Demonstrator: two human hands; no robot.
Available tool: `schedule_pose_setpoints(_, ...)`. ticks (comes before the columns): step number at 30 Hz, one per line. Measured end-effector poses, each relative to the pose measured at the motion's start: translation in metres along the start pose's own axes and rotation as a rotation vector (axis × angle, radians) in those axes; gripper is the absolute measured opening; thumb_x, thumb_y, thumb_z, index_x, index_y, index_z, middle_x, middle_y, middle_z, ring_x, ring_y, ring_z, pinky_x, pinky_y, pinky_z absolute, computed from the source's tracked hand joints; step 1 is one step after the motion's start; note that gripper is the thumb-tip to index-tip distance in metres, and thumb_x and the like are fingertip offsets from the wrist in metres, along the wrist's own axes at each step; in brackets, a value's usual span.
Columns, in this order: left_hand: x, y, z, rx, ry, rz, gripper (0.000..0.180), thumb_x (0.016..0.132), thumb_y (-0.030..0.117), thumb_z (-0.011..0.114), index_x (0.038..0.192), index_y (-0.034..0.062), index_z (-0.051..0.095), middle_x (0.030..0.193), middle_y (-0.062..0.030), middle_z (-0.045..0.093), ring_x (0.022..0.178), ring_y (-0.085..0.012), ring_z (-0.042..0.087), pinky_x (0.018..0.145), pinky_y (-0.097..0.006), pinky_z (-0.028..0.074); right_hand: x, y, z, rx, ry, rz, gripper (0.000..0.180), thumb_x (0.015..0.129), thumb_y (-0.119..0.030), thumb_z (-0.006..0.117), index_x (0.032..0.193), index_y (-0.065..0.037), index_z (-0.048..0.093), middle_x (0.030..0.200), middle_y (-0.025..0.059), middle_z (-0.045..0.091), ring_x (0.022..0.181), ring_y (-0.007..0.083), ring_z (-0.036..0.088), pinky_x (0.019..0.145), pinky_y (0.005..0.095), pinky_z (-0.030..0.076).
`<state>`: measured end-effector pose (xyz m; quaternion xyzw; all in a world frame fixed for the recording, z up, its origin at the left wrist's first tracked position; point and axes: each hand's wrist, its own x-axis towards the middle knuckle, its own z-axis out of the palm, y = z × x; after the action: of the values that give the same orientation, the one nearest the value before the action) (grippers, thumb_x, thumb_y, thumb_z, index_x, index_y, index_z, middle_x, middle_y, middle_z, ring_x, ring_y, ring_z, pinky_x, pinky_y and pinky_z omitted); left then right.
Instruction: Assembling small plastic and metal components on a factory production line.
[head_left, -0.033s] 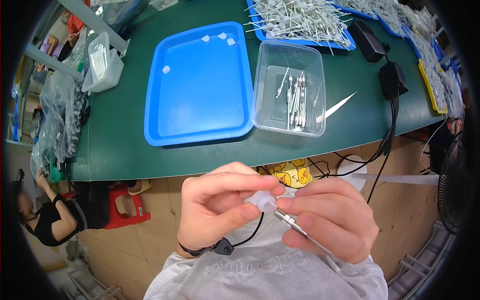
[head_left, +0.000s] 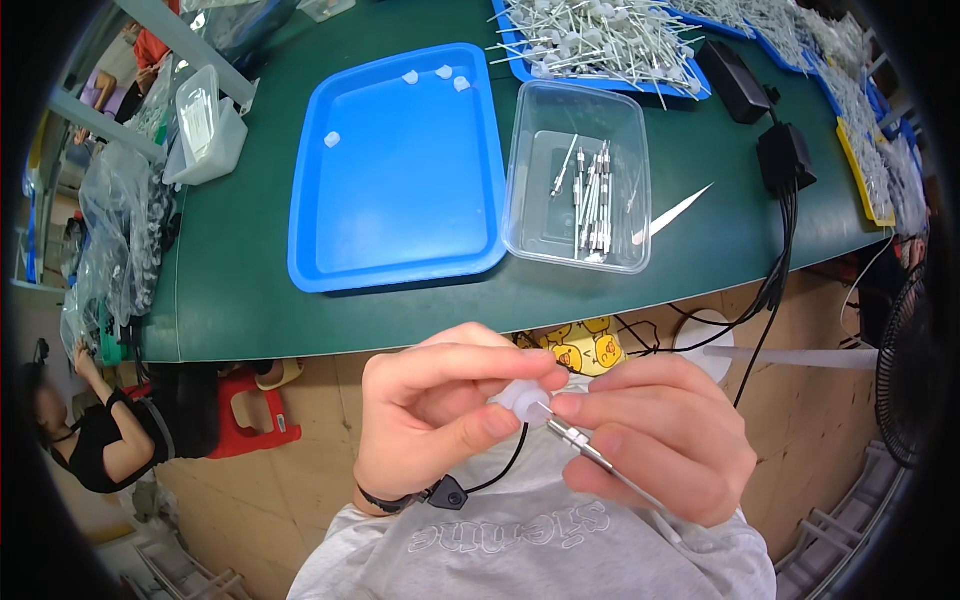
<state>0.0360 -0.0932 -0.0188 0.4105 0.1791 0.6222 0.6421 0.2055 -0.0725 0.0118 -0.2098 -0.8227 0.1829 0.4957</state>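
Note:
My left hand [head_left: 425,410] pinches a small translucent white plastic cap [head_left: 531,404] between thumb and fingers, in front of my chest. Close beside it, my right hand [head_left: 675,440] is closed on a thin metal rod with a silver collar [head_left: 575,437]. The rod's slim tip points at the round face of the cap; whether it touches or enters the cap I cannot tell. Beyond my hands, a clear plastic box [head_left: 520,225] on the table holds several similar metal rods [head_left: 597,205]. To its left, a blue tray [head_left: 400,280] contains several small white plastic pieces [head_left: 332,139].
Another blue tray [head_left: 705,85] at the back is heaped with white-capped rods. A pointed white strip [head_left: 672,216] lies beside the clear box on the green table [head_left: 240,300]. Black cables [head_left: 785,240] hang over the right edge, near a black fan [head_left: 905,365]. Another person [head_left: 115,430] sits at left.

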Motion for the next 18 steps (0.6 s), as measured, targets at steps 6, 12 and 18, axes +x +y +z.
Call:
schedule_pose_setpoints(6,-0.0014,-0.0006,-0.0011,-0.014,0.023,-0.016,0.031,0.074,-0.011,0.055,0.105,-0.0127,0.052,0.100,-0.0212,0.054,0.097,-0.0279,0.055,0.083,-0.035,0.045,-0.0013,0.0012,0.0009,0.017,0.005,0.009,0.042,0.067,-0.010,0.071,0.098,0.001,0.045,0.084,0.0192,0.061,0.064,0.0282,0.058,0.055,0.0339,0.050)
schedule_pose_setpoints(12,-0.0023,-0.0019,-0.0015,-0.028,0.023,-0.026,0.031,0.073,-0.012,0.056,0.104,-0.0114,0.053,0.099,-0.0210,0.055,0.097,-0.0276,0.055,0.083,-0.034,0.045,-0.0039,-0.0017,-0.0005,0.023,-0.004,0.041,0.043,0.066,-0.009,0.071,0.098,0.001,0.044,0.086,0.0187,0.061,0.065,0.0292,0.059,0.057,0.0351,0.050)
schedule_pose_setpoints(18,-0.0043,-0.0012,0.0011,-0.008,0.051,-0.013,0.030,0.073,-0.010,0.059,0.102,-0.0114,0.054,0.098,-0.0206,0.056,0.095,-0.0267,0.056,0.082,-0.034,0.046,0.0018,-0.0060,-0.0066,0.027,-0.099,0.065,0.039,0.068,-0.010,0.071,0.095,0.002,0.046,0.086,0.0191,0.061,0.065,0.0291,0.058,0.056,0.0346,0.050)
